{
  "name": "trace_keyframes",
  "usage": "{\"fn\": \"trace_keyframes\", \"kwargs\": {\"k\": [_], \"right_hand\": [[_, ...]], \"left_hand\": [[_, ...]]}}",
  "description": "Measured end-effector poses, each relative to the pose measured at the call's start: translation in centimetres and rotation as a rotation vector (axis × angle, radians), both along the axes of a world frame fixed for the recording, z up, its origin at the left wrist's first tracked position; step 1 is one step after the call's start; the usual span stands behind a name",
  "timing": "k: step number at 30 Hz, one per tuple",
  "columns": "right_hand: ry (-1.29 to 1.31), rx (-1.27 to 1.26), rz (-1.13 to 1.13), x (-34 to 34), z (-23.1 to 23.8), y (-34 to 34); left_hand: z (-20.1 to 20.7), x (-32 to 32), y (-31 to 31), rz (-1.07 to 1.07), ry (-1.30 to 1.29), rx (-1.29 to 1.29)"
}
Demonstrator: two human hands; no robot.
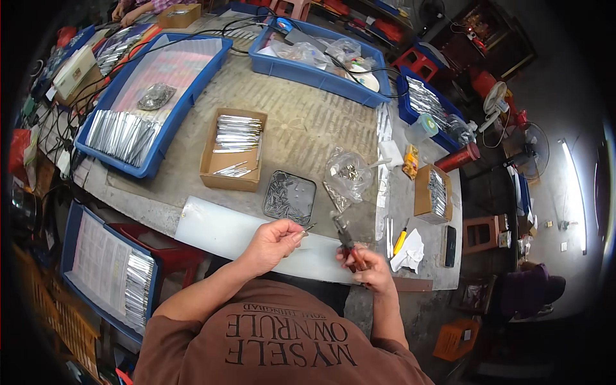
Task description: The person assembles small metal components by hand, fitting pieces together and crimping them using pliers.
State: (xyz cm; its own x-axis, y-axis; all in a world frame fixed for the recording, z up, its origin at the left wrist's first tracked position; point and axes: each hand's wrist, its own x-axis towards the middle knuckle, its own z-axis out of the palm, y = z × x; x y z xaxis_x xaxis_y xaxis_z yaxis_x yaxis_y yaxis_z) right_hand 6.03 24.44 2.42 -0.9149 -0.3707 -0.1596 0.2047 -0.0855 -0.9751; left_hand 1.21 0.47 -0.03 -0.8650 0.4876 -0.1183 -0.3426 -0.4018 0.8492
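My left hand (276, 245) is closed in a pinch on a small, dark, thin metal piece (310, 228) that sticks out past the fingertips. My right hand (370, 267) is wrapped round the red handles of a pair of pliers (342, 231), whose metal jaws point up and away from me. Both hands hover over a white board (212, 224) along the near edge of the table. Just beyond the left hand lies a black tray (310, 204) of small grey metal pieces. Past the pliers sits a clear plastic bag (353, 170) of small metal parts.
Left of the tray stands a cardboard box (206, 157) of silvery rods. Blue bins (151, 168) with rods and bags (301, 52) line the far side and left. On the right are a yellow-handled tool (400, 240), crumpled paper (410, 250), a black phone-like object (450, 246) and another cardboard box (422, 192).
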Motion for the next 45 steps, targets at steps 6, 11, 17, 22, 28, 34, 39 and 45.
{"fn": "trace_keyframes", "kwargs": {"k": [6, 11, 17, 22, 28, 34, 39, 45], "right_hand": [[0.057, 0.155, 0.098, -0.1, 0.1, -1.3], [0.075, 0.223, 0.099, 0.1, 0.5, -2.3], [0.002, 0.198, 0.057, 0.3, 0.6, -2.7], [-0.004, 0.192, 0.046, 0.4, 0.6, -2.7], [-0.045, 0.165, 0.03, 0.6, 0.6, -2.9], [-0.052, 0.174, 0.021, 0.7, 0.5, -3.1], [-0.053, 0.169, 0.02, 0.8, 0.5, -3.2], [-0.042, 0.163, 0.022, 0.7, 0.3, -3.2]], "left_hand": [[0.1, 0.0, -0.2, -0.009, -0.064, 0.034], [0.0, 0.2, -0.1, -0.006, -0.062, 0.04], [-0.3, 0.2, 0.1, -0.009, -0.059, 0.017], [-0.3, 0.3, 0.1, 0.003, -0.021, -0.038], [-0.5, 0.5, 0.2, 0.024, -0.001, -0.105], [-0.2, 0.7, 0.1, 0.099, 0.143, -0.287], [0.0, 0.7, 0.1, 0.114, 0.142, -0.301], [0.3, 0.7, 0.1, 0.069, 0.07, -0.29]]}}
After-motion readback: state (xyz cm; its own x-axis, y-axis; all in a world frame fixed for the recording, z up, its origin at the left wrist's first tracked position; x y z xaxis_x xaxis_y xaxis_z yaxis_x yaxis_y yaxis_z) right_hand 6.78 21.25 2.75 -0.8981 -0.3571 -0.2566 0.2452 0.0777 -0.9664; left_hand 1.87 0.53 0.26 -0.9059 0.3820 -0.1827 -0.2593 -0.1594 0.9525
